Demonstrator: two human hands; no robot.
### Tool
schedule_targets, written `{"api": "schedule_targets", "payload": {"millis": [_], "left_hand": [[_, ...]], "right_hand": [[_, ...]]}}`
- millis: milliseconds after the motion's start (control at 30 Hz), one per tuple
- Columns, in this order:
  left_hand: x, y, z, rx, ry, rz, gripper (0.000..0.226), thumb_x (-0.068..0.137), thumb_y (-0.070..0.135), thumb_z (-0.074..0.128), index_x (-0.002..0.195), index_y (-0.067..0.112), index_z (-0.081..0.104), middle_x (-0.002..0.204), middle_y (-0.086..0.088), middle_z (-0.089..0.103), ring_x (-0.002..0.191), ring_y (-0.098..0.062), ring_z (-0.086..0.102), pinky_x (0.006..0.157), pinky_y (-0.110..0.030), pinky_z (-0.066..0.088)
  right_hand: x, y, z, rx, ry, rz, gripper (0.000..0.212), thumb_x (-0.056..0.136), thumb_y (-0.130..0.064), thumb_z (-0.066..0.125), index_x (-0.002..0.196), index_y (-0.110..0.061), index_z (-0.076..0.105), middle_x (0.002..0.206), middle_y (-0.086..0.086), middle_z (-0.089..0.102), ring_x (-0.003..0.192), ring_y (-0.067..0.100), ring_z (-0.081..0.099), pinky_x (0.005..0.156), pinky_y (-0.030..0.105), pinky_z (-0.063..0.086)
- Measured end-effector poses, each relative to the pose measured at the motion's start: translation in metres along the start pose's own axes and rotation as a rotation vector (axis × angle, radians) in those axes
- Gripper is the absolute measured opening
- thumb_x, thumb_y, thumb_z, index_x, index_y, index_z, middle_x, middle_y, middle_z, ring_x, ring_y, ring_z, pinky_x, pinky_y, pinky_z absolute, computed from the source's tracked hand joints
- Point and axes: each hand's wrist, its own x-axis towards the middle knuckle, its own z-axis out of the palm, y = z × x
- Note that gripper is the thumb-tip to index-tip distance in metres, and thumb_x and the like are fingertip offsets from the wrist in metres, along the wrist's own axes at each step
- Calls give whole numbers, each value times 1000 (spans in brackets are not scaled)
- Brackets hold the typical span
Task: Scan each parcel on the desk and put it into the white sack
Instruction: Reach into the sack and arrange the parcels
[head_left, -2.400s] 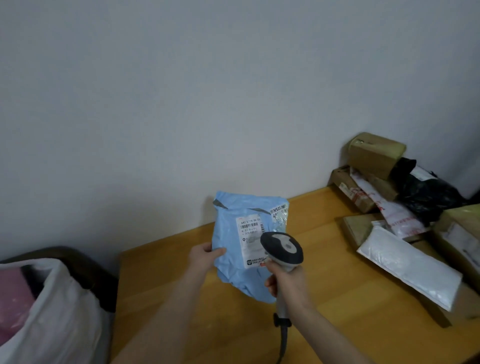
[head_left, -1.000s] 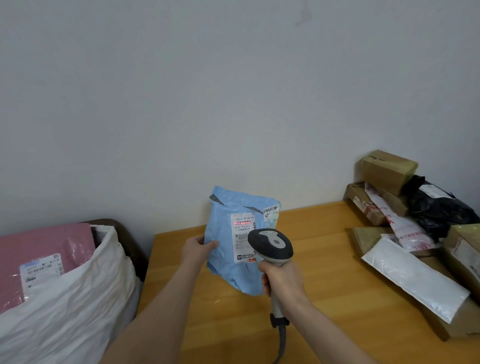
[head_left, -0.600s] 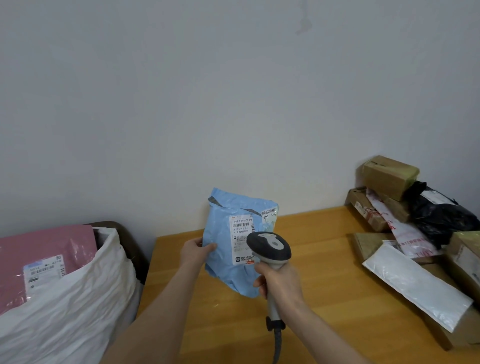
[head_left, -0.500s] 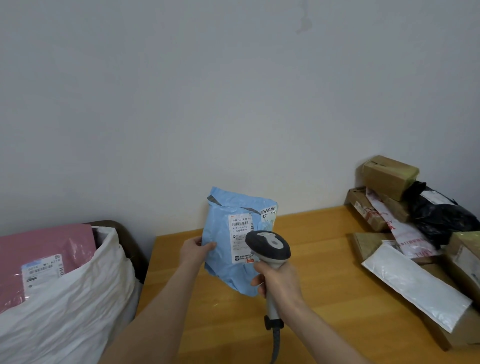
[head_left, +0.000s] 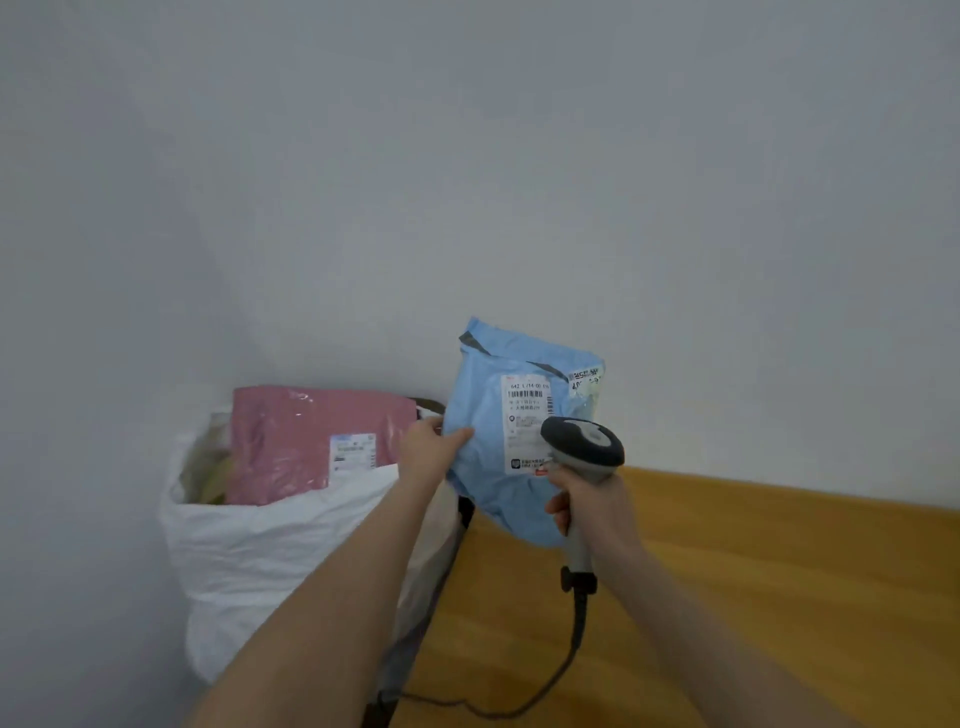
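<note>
My left hand (head_left: 428, 449) pinches the left edge of a light blue plastic parcel (head_left: 493, 415) and holds it upright in the air, its white barcode label facing me. My right hand (head_left: 589, 504) grips the handle of a grey barcode scanner (head_left: 584, 447), whose head sits just in front of the label's lower right part. The white sack (head_left: 280, 551) stands open at the left, beside the desk's end, with a pink parcel (head_left: 306, 436) sticking out of it. The blue parcel hangs over the gap between sack and desk.
The wooden desk (head_left: 753, 582) fills the lower right. The scanner's dark cable (head_left: 545, 686) loops down across the desk's near edge. A dark chair back (head_left: 465, 512) shows behind the sack. A plain grey wall runs behind everything.
The view has swung left: the pile of parcels at the right has left the frame and the sack is now near the middle. Both hands carried the blue parcel and scanner towards the sack.
</note>
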Motion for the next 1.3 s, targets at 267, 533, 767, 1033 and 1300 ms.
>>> {"api": "schedule_targets", "payload": {"millis": [267,533,767,1033,1300], "left_hand": [[59,-53,-159,5,211,23,37,80,26,70,112,8,68,104,-8,71,96,-25,66,82,-37,53],[164,-151,-306,80,304,8,52,87,32,62,137,27,47,120,-10,61,107,-31,59,94,-41,49],[213,-224,-319,562,6,-83,45,98,34,44,136,11,45,135,-19,51,120,-34,50,99,-37,42],[225,-220,-268,620,-433,81,86,84,65,52,152,34,8,156,-13,22,142,-32,25,115,-45,24],[238,-283,-278,883,-578,-68,70,89,70,29,150,39,16,158,-15,13,144,-38,14,116,-51,13]], "right_hand": [[14,-8,144,-9,-53,-31,12,84,-6,63,77,3,64,59,15,63,48,22,51,53,32,45],[41,-2,333,-98,-103,-120,14,85,-12,67,74,-5,63,55,5,60,43,11,51,44,21,44],[67,18,405,-148,-74,-39,16,76,-19,76,70,-11,63,68,11,60,62,23,55,64,38,48],[103,14,416,-89,-105,47,29,60,-25,83,80,-11,68,70,8,65,68,26,59,74,42,53],[126,21,432,-129,-127,42,24,77,-11,76,94,1,66,81,13,65,74,23,59,71,38,51]]}}
